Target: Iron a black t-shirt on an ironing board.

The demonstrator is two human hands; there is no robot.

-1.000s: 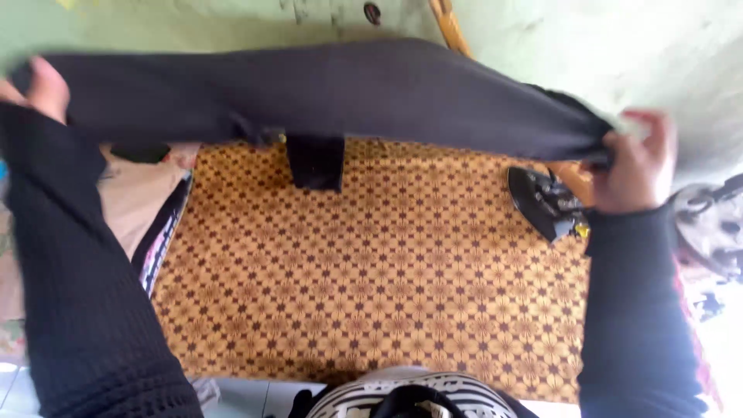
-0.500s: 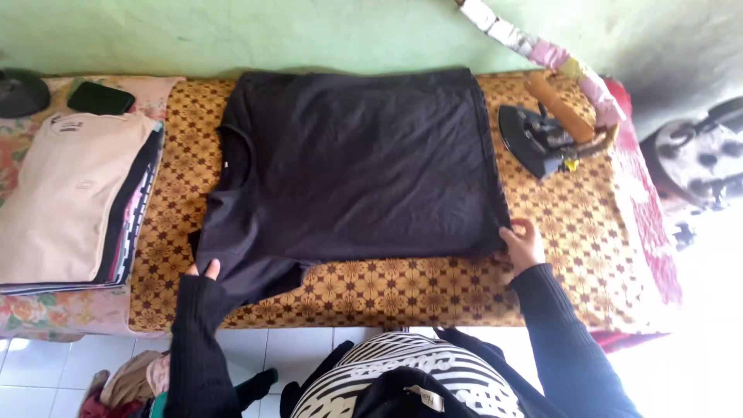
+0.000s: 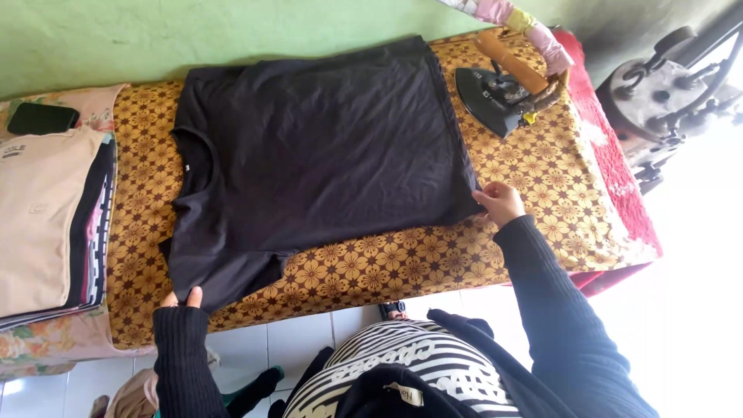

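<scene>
Since the black t-shirt [image 3: 317, 147] lies flat on the counter [image 3: 534, 201] with its near sleeve over the front edge, a tug could slide it off or bunch it. Left hand [image 3: 182, 300] pinches that sleeve; right hand [image 3: 499, 203] pinches the hem corner. Charcoal iron [image 3: 503, 93] sits close, so a snag's possible. Green wall [image 3: 116, 39], tiled floor [image 3: 294, 340].

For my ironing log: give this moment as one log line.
left hand: pinching sleeve of black T-shirt | right hand: gripping its hem corner | shirt: flat on patterned ironing table | iron: resting apart, far right
</scene>
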